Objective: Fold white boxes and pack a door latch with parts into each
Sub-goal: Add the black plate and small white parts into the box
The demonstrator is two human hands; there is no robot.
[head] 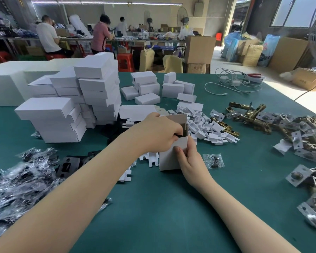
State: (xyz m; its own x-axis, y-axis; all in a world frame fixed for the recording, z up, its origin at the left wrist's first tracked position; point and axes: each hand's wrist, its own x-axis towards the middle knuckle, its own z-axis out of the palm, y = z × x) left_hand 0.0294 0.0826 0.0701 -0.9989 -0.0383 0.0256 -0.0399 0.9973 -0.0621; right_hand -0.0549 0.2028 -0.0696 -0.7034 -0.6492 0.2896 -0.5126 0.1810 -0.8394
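A white box (169, 159) stands upright on the green table (162, 207), its brown-lined lid flap raised. My right hand (189, 161) grips the box's right side, thumb on its front. My left hand (157, 134) reaches into the open top, fingers curled round a dark part that is mostly hidden. Brass door latches (252, 117) lie in a heap at the right. A small bag of screws (213, 161) lies just right of the box. Flat white cardboard inserts (208, 128) are piled behind the box.
Stacks of closed white boxes (91, 99) stand at the left and back. Bagged black parts (16, 179) cover the left front. Silver strike plates (306, 176) lie at the right edge. White cables (233, 83) lie at the back right. People work at far benches.
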